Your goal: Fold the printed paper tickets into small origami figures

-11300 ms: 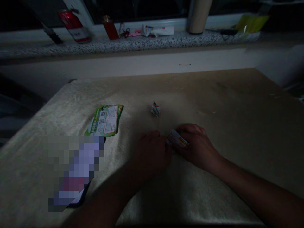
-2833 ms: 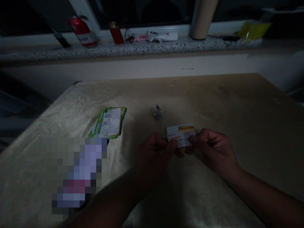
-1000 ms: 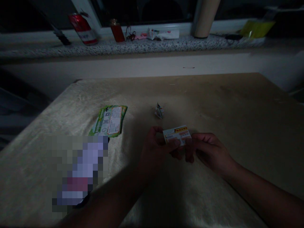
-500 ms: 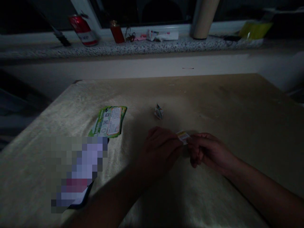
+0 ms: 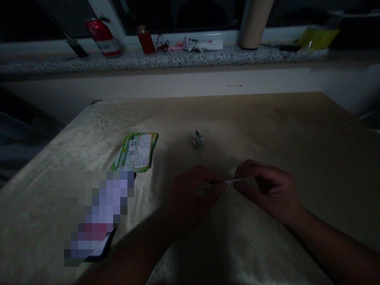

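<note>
Between both hands is a small piece of printed paper (image 5: 233, 181), now seen nearly edge-on as a thin pale strip. My left hand (image 5: 192, 194) pinches its left part between thumb and fingers. At its right end, the thumb and index finger of my right hand (image 5: 273, 188) are closed on it. Dim light and my fingers hide most of the paper. Just beyond my left hand, a small folded paper piece (image 5: 198, 140) with a pointed tip rests on the table (image 5: 252, 126).
Left of my hands lies a stack of green printed leaflets (image 5: 139, 150), with a blurred-out phone (image 5: 102, 213) nearer me. Along the granite sill (image 5: 178, 60) stand a red can (image 5: 103, 37), a red bottle (image 5: 146, 40) and a cardboard tube (image 5: 257, 23).
The paper has turned from showing its printed face to nearly edge-on. My right hand has opened out into a thumb-and-finger pinch, and my left hand has rolled so its thumb shows.
</note>
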A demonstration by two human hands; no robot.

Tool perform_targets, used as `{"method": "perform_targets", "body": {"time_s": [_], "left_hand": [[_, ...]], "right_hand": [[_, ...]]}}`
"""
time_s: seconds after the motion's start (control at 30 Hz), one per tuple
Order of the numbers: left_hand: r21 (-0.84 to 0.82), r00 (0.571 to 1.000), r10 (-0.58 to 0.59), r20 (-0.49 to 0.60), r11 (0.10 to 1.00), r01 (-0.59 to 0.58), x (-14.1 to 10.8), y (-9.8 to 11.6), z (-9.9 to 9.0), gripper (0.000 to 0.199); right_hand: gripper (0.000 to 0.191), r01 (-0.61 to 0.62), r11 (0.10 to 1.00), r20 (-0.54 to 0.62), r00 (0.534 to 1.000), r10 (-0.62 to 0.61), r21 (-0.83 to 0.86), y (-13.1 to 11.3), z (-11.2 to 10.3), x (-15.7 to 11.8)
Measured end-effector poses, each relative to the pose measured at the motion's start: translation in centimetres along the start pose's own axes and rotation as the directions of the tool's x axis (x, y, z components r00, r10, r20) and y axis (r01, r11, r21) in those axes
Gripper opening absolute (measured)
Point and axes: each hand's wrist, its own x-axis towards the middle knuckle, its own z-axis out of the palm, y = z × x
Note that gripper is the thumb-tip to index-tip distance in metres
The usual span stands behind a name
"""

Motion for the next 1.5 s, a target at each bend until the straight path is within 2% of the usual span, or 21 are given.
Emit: {"method": "perform_targets", "body": {"time_s": [0.17,0.27,0.63,0.8,0.93,1.07,1.23,1.4,1.5], "left_hand": [[-0.035,0.999,-0.033,0.024,0.999,0.033,-0.1,0.0,0.1,0.005],[-0.065,1.000,-0.031,0.005,0.997,0.031,-0.2,0.0,0.3,0.006],[-0.106,0.998,-0.031,0.049,0.994,0.036,-0.2,-0.2,0.4,0.005],[-0.152,0.998,-0.063,0.007,0.986,0.063,-0.3,-0.4,0.2,0.002],[-0.196,0.990,-0.133,-0.046,0.973,0.122,-0.3,-0.8,0.2,0.001],[-0.258,0.971,-0.227,-0.069,0.945,0.203,-0.2,-0.8,0.1,0.004],[-0.311,0.940,-0.338,-0.036,0.898,0.311,0.2,-0.6,0.1,0.008],[-0.421,0.876,-0.476,0.074,0.782,0.460,0.5,-1.0,0.1,0.011],[-0.486,0.855,-0.500,0.138,0.718,0.499,0.4,-1.4,0.3,0.020]], "right_hand": [[0.014,-0.023,0.996,0.014,1.000,0.022,0.083,0.1,0.0,0.0],[0.013,-0.031,0.994,0.014,0.999,0.030,0.102,-0.1,0.0,0.1],[0.009,-0.073,0.988,0.024,0.997,0.070,0.136,-0.3,-0.1,0.0],[0.006,-0.110,0.976,-0.019,0.993,0.116,0.188,-0.5,0.0,0.1],[0.005,-0.130,0.968,-0.070,0.987,0.148,0.216,-0.7,0.0,0.2],[0.006,-0.167,0.953,-0.103,0.975,0.198,0.252,-0.5,-0.1,0.2],[0.005,-0.260,0.921,-0.108,0.947,0.302,0.291,0.0,-0.2,0.0],[0.008,-0.337,0.873,-0.075,0.919,0.386,0.353,0.6,-0.4,0.0],[0.012,-0.374,0.844,-0.087,0.896,0.436,0.384,0.7,-0.5,0.2]]}}
